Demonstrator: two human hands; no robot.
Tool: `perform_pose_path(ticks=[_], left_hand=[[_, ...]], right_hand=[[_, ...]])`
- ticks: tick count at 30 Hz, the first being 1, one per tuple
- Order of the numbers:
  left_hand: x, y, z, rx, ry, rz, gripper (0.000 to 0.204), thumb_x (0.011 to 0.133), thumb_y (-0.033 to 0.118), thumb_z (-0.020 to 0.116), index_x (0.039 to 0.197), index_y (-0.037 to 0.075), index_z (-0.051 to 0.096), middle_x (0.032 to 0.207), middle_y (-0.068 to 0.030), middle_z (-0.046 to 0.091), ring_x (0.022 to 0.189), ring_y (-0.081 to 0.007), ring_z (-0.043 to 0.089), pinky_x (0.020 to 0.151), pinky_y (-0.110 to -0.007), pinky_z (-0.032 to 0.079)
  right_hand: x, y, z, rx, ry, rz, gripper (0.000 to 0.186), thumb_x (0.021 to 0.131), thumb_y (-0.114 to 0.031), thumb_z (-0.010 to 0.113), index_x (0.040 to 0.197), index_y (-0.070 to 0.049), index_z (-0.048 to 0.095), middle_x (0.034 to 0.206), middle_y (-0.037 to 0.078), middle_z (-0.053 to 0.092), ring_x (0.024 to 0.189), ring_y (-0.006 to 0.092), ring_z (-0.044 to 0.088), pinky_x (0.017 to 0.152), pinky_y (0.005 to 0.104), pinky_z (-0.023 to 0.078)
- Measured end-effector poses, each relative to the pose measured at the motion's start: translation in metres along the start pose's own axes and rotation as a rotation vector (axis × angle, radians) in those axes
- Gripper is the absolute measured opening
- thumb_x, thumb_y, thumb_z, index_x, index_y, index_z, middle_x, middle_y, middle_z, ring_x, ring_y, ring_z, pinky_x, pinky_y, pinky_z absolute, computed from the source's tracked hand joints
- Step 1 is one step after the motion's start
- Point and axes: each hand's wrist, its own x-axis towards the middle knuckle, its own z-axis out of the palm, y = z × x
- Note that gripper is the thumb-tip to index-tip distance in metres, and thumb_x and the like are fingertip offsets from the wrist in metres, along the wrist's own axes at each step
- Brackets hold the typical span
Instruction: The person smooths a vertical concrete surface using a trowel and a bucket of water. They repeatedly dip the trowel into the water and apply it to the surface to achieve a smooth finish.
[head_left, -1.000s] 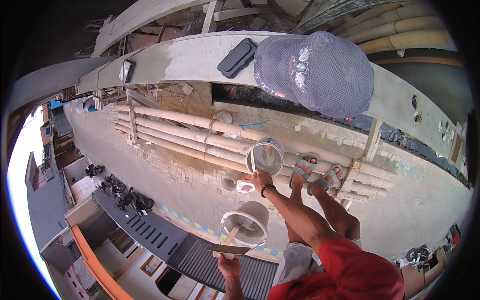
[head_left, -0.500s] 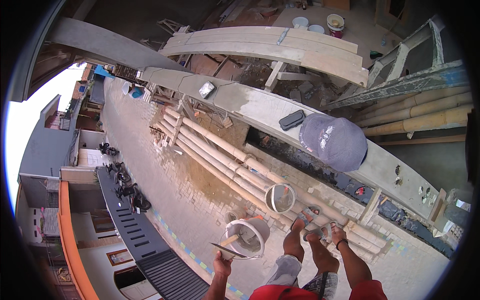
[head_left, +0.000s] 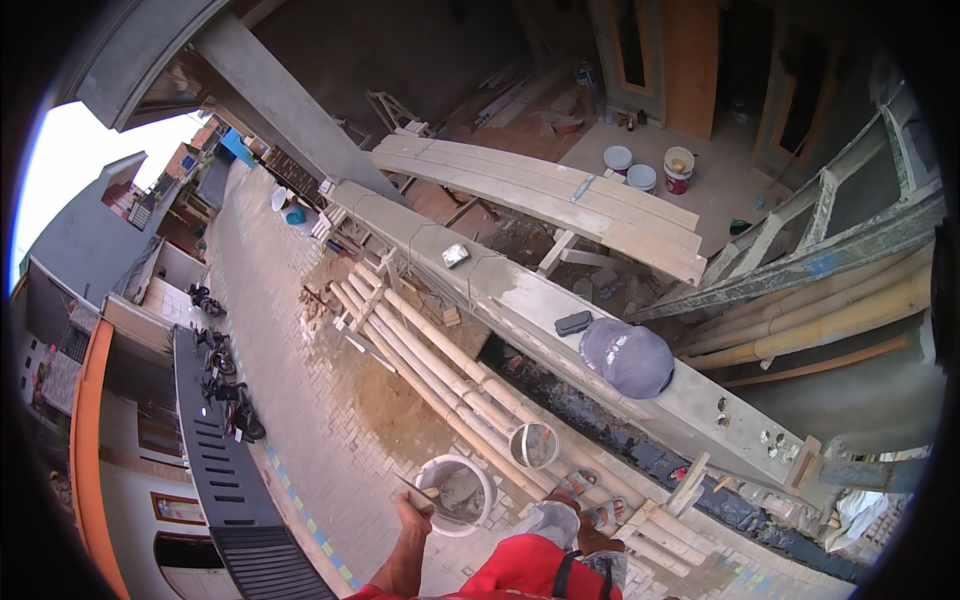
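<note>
View tilted up since earlier | left hand [head_left: 412, 507] clamped on trowel [head_left: 432, 494] over white bucket [head_left: 455, 494]

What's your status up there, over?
Left hand grips trowel over white mortar bucket. Right hand out of view. Smaller bucket rests on bamboo scaffold poles.

Red shirt [head_left: 520, 575], grey trousers [head_left: 545, 522], sandals [head_left: 572, 484], bare forearm.

Trowel [head_left: 432, 497] over mortar-filled white bucket [head_left: 455, 492]
</note>
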Motion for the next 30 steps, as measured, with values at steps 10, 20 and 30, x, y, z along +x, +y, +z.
perform_pose_path(ticks=[10,20,30], left_hand=[[-0.041,0.084,0.077,-0.155,-0.088,0.013,0.041,0.085,0.041,0.044,0.114,0.015,0.056,0.115,-0.0063,0.057,0.103,-0.0255,0.056,0.082,-0.048,0.049],[-0.171,0.142,0.188,-0.109,-0.254,0.063,0.046,0.085,0.038,0.045,0.116,0.007,0.058,0.111,-0.0112,0.061,0.102,-0.0310,0.059,0.087,-0.051,0.048],[-0.258,0.145,0.251,0.173,-0.943,0.088,0.056,0.088,0.040,0.041,0.128,0.002,0.052,0.111,-0.0183,0.062,0.103,-0.0350,0.061,0.095,-0.051,0.047]], right_hand=[[-0.093,0.035,0.031,0.761,-0.168,-0.017,0.011,0.084,-0.025,0.050,0.085,-0.014,0.052,0.077,0.014,0.056,0.070,0.0385,0.061,0.044,0.0477,0.040],[-0.178,0.036,0.028,0.819,0.199,-0.025,0.005,0.087,-0.010,0.058,0.084,-0.010,0.055,0.073,0.005,0.060,0.055,0.0184,0.061,0.041,0.0327,0.048],[-0.210,0.017,0.046,1.116,0.380,-0.176,0.038,0.087,-0.014,0.057,0.123,-0.001,0.057,0.083,0.009,0.065,0.061,0.0160,0.062,0.051,0.0282,0.048]])
